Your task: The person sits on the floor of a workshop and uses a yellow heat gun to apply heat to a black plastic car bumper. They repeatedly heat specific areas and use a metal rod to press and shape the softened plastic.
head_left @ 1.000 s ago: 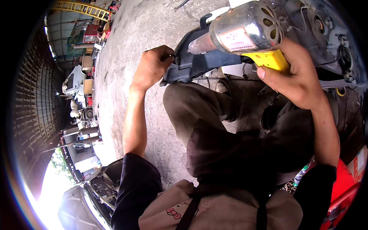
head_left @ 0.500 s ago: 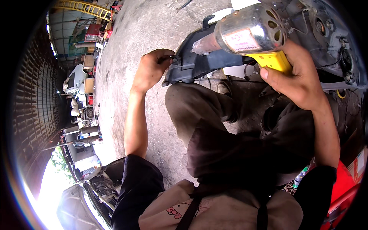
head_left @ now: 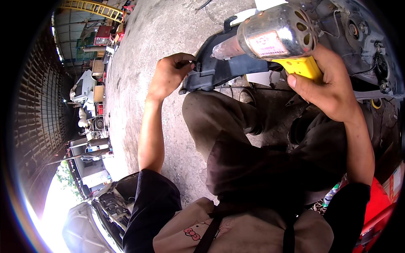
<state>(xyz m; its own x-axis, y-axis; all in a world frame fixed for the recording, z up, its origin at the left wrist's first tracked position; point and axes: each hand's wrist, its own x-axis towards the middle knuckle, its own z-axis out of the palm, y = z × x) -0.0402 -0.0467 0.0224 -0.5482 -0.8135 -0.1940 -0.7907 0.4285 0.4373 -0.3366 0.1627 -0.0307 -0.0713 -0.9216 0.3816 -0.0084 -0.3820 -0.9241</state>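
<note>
In my right hand (head_left: 331, 84) is a heat gun (head_left: 272, 36) with a dull metal barrel and a yellow grip (head_left: 300, 68). My fingers wrap round the grip, and the nozzle (head_left: 227, 49) points left over a black plastic car part (head_left: 240, 68). This part is long and curved, with raised edges and tabs, and lies just beyond my left knee (head_left: 202, 110). At its left end my left hand (head_left: 171, 74) is closed, thumb and fingertips pinching the edge. The exact spot they grip is partly hidden by the fingers.
A car's opened front (head_left: 365, 42) with exposed parts stands at the far right. Red plastic (head_left: 377, 206) lies by my right elbow. Rough concrete floor (head_left: 135, 80) spreads to the left. Farther off are a yellow ladder (head_left: 95, 9) and a car with its engine bay exposed (head_left: 112, 206).
My left hand has shifted very slightly right at the part's edge, its fingertips closing over the small tab. The heat gun stays nearly in place.
</note>
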